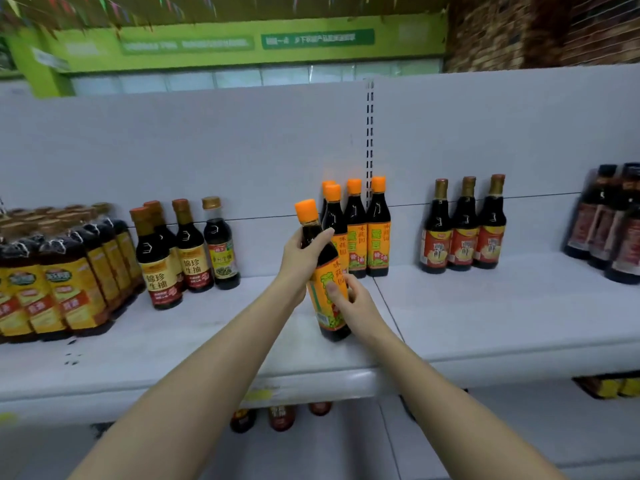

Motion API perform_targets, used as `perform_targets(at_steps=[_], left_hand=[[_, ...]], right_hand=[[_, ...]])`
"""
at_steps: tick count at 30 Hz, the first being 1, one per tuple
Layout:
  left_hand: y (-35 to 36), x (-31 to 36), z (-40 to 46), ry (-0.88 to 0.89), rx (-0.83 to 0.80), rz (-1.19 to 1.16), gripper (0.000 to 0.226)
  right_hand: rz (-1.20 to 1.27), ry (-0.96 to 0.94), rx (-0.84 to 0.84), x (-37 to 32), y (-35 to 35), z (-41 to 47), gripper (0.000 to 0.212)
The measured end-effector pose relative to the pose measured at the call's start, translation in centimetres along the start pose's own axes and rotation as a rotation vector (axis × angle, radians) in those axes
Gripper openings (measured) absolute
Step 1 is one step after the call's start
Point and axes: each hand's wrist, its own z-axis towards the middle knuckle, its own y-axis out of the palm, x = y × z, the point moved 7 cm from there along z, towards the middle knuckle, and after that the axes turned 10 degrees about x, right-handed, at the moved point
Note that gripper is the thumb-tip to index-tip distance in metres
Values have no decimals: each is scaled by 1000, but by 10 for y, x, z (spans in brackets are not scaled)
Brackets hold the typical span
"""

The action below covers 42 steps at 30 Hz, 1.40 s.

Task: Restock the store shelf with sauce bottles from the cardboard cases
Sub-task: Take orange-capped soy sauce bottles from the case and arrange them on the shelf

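A: Head view, status?

B: Both my hands are on one sauce bottle [325,271] at frame centre: orange cap, dark liquid, orange label. My left hand [300,252] grips it at the shoulder just under the neck, fingers curled round. My right hand [349,299] holds the lower label, thumb pressed flat on the front.

A: Is it upright?

B: Tilted, cap leaning to upper left. Its base is at the white shelf [485,306]; can't tell if it's fully seated.

A: What's around it?

B: Four matching orange-capped bottles [362,230] stand just behind it, against the back panel. Three red-label bottles [464,230] stand right of centre, well apart. More dark bottles [620,230] sit at the right edge, blurred. Left of centre are four brown-capped bottles [183,247], and at the far left a packed block of yellow-label bottles [55,285].

A: Below?

B: Bottle tops [280,415] are showing on the lower shelf, bottom centre.
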Motion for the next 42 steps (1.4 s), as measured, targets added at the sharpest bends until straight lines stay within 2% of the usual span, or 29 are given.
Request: perform_targets(at_steps=[4,8,11,14,16,21,24,26,29,37,42], left_hand=[[33,-11,19,49,-71,70,28],[62,-31,24,72,-118,194,47],[70,-46,26,69,-120,183,41],[65,-61,31,71,-62,191,38],[56,-72,36,70,3,263,42],[35,-103,42,45,152,367,36],[29,-119,44,6,214,387,28],[26,-129,46,-20,242,383,25],[24,-139,47,-22,266,381,25],[26,-145,53,8,241,449,37],[31,-145,56,-31,203,488,36]], right_hand=[[-44,40,-86,14,-20,28,52],[-56,51,-4,30,-45,51,53],[-82,57,12,34,-62,66,66],[-97,75,31,40,-75,79,52],[-85,76,62,42,-79,87,51],[-93,85,144,57,-82,107,68],[-359,61,176,80,-84,114,79],[-570,57,200,92,-85,117,77],[-690,20,233,95,-83,125,71],[-637,8,246,102,-84,132,54],[-582,3,241,96,-84,127,50]])
